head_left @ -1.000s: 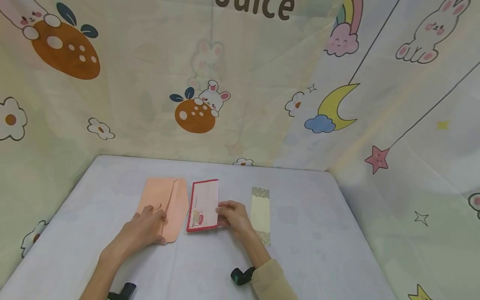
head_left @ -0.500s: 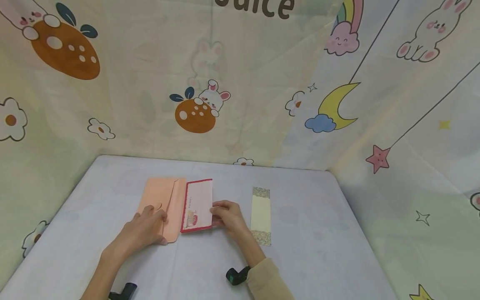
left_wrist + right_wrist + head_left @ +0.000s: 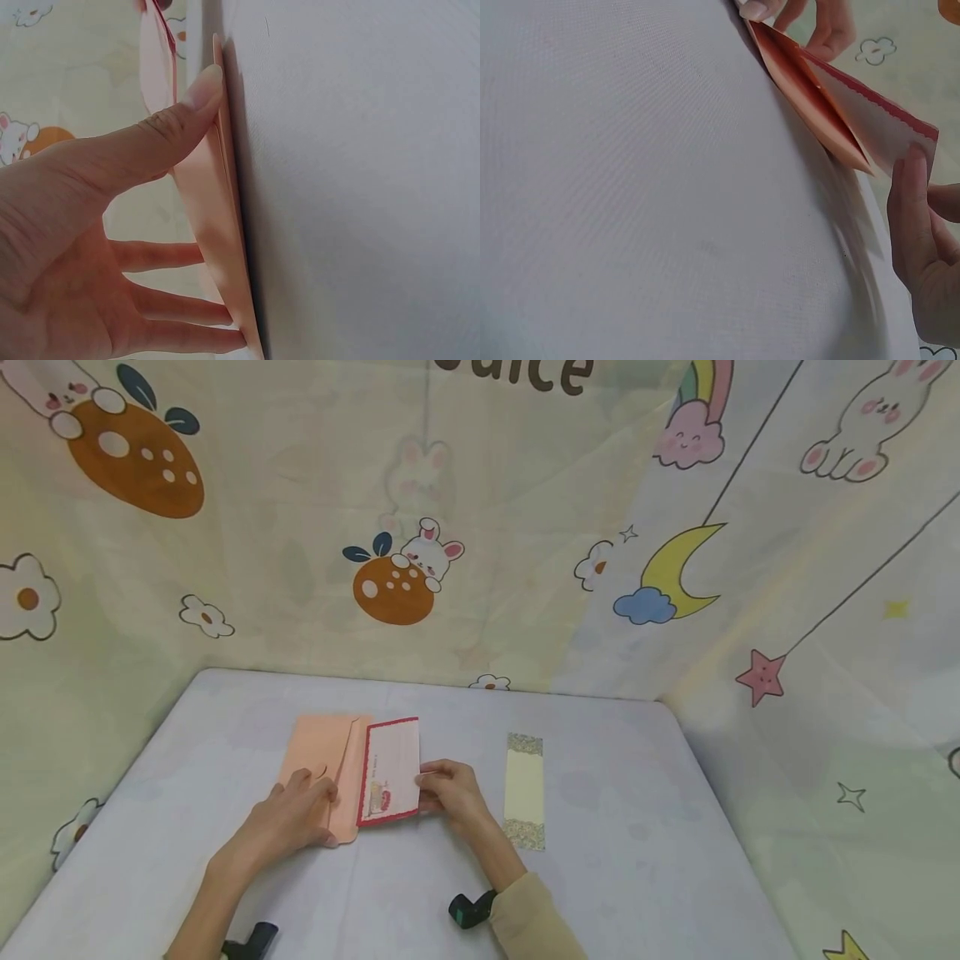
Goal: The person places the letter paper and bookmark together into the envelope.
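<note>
A peach envelope lies on the table with its mouth gaping, seen in the right wrist view. My left hand rests on it, fingers spread over the face and thumb at the near edge. To its right, my right hand pinches a white greeting card with a red scalloped border by the right edge, thumb on one side and fingers on the other. The card stands tilted, its left edge at the envelope's mouth. Whether that edge is inside cannot be told.
A pale yellow card strip with glittery ends lies flat to the right of my right hand. Beneath everything is a white-covered table. A cartoon-printed curtain rises behind and at both sides.
The right hand has brought the card leftward, from beside the envelope to overlapping its right side. My left hand has stayed in place on the envelope.
</note>
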A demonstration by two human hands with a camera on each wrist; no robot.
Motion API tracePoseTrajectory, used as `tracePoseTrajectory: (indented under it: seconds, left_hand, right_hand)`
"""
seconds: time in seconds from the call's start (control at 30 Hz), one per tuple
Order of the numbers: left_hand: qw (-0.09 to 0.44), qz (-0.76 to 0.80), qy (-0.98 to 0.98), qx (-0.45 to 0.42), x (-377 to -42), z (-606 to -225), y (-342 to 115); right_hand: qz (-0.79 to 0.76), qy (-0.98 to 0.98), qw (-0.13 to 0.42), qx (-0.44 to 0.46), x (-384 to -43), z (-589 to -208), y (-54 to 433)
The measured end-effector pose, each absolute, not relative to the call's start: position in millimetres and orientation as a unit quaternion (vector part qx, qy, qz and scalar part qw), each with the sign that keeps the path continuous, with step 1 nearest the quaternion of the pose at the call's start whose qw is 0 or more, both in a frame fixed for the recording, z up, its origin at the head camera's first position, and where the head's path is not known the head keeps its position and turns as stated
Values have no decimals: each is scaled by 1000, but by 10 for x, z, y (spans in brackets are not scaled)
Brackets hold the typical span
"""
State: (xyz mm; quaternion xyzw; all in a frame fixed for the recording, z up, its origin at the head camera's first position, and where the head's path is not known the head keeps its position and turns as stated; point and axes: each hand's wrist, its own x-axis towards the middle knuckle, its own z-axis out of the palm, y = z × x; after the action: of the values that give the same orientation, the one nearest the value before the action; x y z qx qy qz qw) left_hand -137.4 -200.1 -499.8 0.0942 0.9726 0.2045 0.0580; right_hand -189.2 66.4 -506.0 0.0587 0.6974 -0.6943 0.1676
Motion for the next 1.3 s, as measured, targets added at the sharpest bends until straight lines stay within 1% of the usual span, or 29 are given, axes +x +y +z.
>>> tracePoseTrajectory:
  seconds: [0.53, 0.87, 1.3]
  left_hand:
    - [48, 209, 971, 103, -1378, -5023, -2012]
    - [54, 219, 969, 99, -1375, -4998, -2004]
    - [48, 214, 970, 104, -1377, -4997, -1993]
  right_hand:
    - [-701, 688, 177, 56, -1908, -5094, 573]
    - [-705, 682, 185, 55, -1931, -5123, 500]
    - [-721, 665, 186, 51, -1944, -5143, 391]
